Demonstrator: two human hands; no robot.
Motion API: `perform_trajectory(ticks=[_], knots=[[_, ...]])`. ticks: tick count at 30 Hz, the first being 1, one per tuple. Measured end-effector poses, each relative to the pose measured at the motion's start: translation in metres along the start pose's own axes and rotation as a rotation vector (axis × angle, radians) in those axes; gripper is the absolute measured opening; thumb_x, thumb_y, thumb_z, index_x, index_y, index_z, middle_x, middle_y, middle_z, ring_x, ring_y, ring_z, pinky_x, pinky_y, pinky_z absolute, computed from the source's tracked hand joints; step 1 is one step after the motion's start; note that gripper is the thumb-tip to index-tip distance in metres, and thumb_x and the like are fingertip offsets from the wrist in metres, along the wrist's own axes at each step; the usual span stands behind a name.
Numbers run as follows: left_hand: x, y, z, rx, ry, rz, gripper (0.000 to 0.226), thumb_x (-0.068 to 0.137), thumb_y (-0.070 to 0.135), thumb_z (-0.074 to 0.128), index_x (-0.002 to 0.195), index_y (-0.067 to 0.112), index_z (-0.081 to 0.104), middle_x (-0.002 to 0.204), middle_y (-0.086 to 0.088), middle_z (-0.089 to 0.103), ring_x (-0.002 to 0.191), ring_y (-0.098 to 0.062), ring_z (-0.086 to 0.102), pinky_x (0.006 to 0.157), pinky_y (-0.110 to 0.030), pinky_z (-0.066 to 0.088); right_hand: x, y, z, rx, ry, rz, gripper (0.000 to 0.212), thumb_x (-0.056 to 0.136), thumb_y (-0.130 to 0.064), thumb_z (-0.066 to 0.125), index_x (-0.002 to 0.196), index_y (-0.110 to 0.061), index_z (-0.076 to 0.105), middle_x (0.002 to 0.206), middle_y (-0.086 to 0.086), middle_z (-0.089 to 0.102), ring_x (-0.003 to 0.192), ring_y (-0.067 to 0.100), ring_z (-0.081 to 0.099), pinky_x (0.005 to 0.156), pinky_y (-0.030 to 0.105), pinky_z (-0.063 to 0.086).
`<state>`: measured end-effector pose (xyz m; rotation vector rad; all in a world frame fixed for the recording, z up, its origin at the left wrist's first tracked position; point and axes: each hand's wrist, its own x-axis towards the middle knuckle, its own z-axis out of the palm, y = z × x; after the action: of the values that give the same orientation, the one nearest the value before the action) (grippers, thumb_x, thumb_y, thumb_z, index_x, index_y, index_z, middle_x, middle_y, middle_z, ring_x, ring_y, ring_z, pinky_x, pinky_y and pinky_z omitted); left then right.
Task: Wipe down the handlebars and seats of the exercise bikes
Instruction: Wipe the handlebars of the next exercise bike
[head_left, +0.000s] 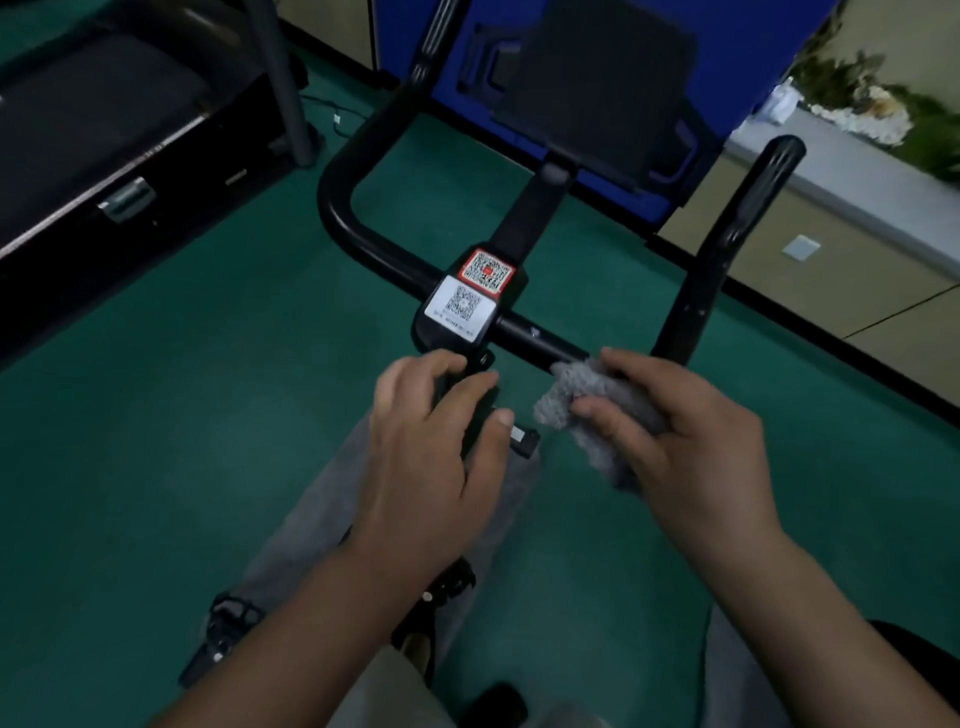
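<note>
A black exercise bike handlebar (358, 244) spans the middle of the view, with two upright ends and a centre block carrying two QR code stickers (470, 293). My right hand (691, 441) grips a grey fluffy cloth (576, 400) and holds it against the crossbar just right of the centre block. My left hand (431, 447) rests with curled fingers on the black stem below the stickers. A black tablet holder (597, 88) stands beyond the bar. The bike's seat is not visible.
Green floor (182, 415) lies all around. A black treadmill (93, 150) stands at the left. A blue panel (727, 62) and a beige wall (831, 270) with a ledge are at the back right. A pedal (228, 623) shows below my left arm.
</note>
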<state>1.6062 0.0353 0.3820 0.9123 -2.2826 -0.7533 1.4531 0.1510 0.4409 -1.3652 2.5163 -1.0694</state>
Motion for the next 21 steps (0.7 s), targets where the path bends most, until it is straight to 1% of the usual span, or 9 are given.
perform_trajectory(ticks=[2,4,6,9,11,13,16,18,21], knots=[[0.015,-0.003,0.005,0.008,0.011,0.005,0.044,0.098,0.04,0.045,0.124,0.011,0.067,0.128,-0.002,0.049,0.126,-0.014,0.033,0.104,-0.02,0.022,0.029,0.0,0.002,-0.038,0.017,-0.036,0.036,0.082,-0.043,0.069,0.111,-0.022,0.07,0.107,-0.018,0.064,0.101,0.002,0.061,0.089,0.019,0.047],[0.026,-0.006,0.009,0.021,0.017,0.009,0.045,0.099,0.039,0.044,0.125,0.01,0.066,0.129,-0.004,0.05,0.125,-0.02,0.036,0.105,-0.024,0.025,0.057,0.001,0.012,-0.073,0.001,-0.099,0.032,0.084,-0.04,0.07,0.109,-0.02,0.071,0.11,-0.012,0.068,0.103,0.009,0.062,0.091,0.024,0.048],[0.034,-0.01,0.016,0.022,0.018,0.004,0.045,0.099,0.038,0.043,0.126,0.009,0.065,0.129,-0.006,0.051,0.124,-0.024,0.038,0.106,-0.024,0.026,0.08,0.002,0.03,-0.112,-0.085,-0.14,0.029,0.085,-0.038,0.068,0.107,-0.021,0.072,0.11,-0.007,0.07,0.102,0.015,0.061,0.089,0.029,0.048],[0.04,-0.014,0.024,-0.007,0.042,-0.021,0.042,0.1,0.035,0.042,0.125,0.009,0.064,0.13,-0.007,0.051,0.123,-0.025,0.038,0.108,-0.017,0.021,0.087,0.008,0.054,-0.2,-0.25,-0.132,0.021,0.087,-0.039,0.065,0.097,-0.023,0.071,0.093,-0.004,0.071,0.088,0.021,0.062,0.075,0.037,0.052],[0.04,-0.016,0.028,-0.01,0.062,-0.007,0.041,0.1,0.033,0.042,0.124,0.008,0.064,0.13,-0.007,0.052,0.122,-0.025,0.04,0.109,-0.021,0.023,0.077,0.018,0.049,-0.255,-0.23,-0.185,0.019,0.085,-0.036,0.066,0.089,-0.019,0.072,0.09,-0.004,0.072,0.082,0.022,0.063,0.073,0.035,0.052],[0.039,-0.016,0.03,-0.005,0.071,0.016,0.042,0.099,0.031,0.043,0.125,0.006,0.064,0.131,-0.01,0.053,0.124,-0.027,0.041,0.11,-0.029,0.027,0.065,0.029,0.03,-0.297,-0.194,-0.234,0.021,0.084,-0.035,0.067,0.089,-0.016,0.075,0.097,-0.004,0.074,0.084,0.021,0.067,0.078,0.03,0.05],[0.038,-0.017,0.031,-0.012,0.075,0.015,0.042,0.099,0.031,0.043,0.126,0.005,0.065,0.132,-0.011,0.054,0.126,-0.029,0.041,0.111,-0.03,0.026,0.056,0.035,0.014,-0.341,-0.168,-0.253,0.021,0.085,-0.033,0.066,0.088,-0.014,0.076,0.097,-0.003,0.074,0.082,0.023,0.068,0.08,0.027,0.047],[0.039,-0.018,0.03,-0.006,0.072,0.022,0.042,0.099,0.029,0.042,0.126,0.005,0.064,0.133,-0.012,0.054,0.126,-0.031,0.042,0.112,-0.03,0.025,0.06,0.023,0.035,-0.329,-0.119,-0.258,0.016,0.083,-0.029,0.067,0.089,-0.015,0.075,0.099,-0.001,0.074,0.082,0.027,0.067,0.079,0.031,0.05],[0.04,-0.017,0.028,-0.012,0.07,0.038,0.044,0.101,0.028,0.039,0.126,0.003,0.065,0.132,-0.015,0.054,0.124,-0.036,0.045,0.114,-0.029,0.023,0.064,0.004,0.071,-0.273,-0.07,-0.236,0.02,0.085,-0.029,0.063,0.094,-0.017,0.075,0.111,0.001,0.071,0.088,0.029,0.062,0.078,0.041,0.053]])
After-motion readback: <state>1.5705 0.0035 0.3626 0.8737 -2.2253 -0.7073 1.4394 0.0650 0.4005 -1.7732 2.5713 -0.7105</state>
